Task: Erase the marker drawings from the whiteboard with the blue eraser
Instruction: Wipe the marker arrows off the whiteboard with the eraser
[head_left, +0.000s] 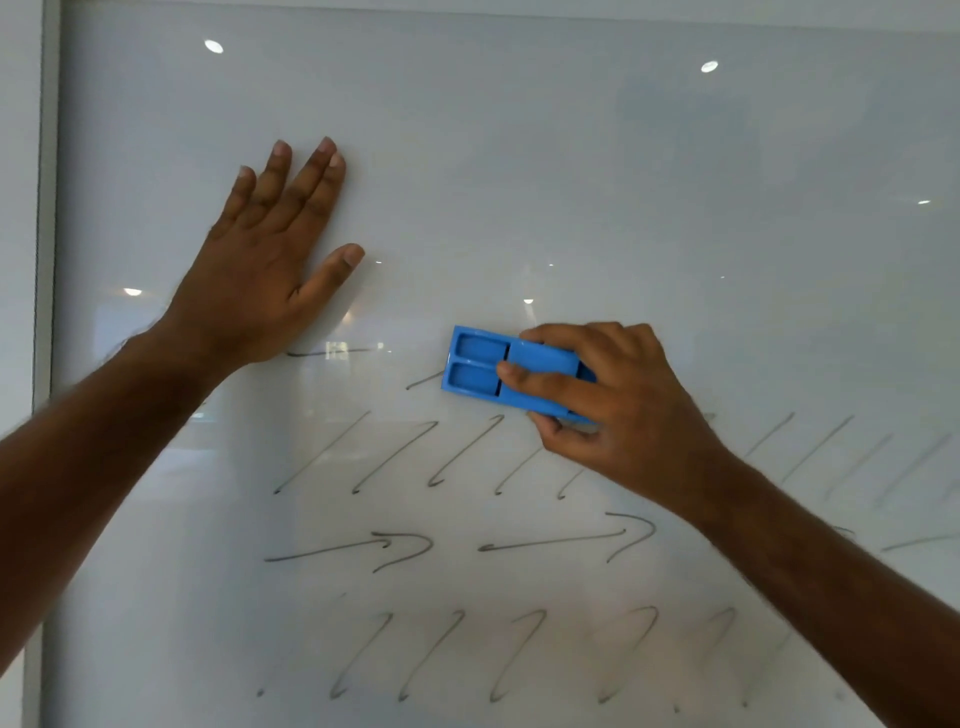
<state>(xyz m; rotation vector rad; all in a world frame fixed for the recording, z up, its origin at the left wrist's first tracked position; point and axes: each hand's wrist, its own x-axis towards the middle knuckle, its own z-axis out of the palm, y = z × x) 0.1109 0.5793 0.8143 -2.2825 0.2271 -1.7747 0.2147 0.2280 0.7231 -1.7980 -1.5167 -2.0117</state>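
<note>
A glossy whiteboard (571, 156) fills the view. My right hand (618, 405) grips the blue eraser (478, 366) and holds it flat against the board near the middle, fingers curled over its top and thumb under it. My left hand (260, 260) rests flat on the board to the upper left, fingers straight and spread. Dark marker drawings (395, 457) lie below the eraser: a row of slanted strokes, then two arrows (571, 540), then another row of slanted strokes (519, 654). A short line (322, 352) shows beside my left palm. The board above the eraser is white.
The board's grey frame (47, 208) runs down the left edge, with a pale wall beyond it. Ceiling lights reflect as bright spots (213, 47) on the glossy surface. Faint slanted strokes (857, 457) continue to the right past my right forearm.
</note>
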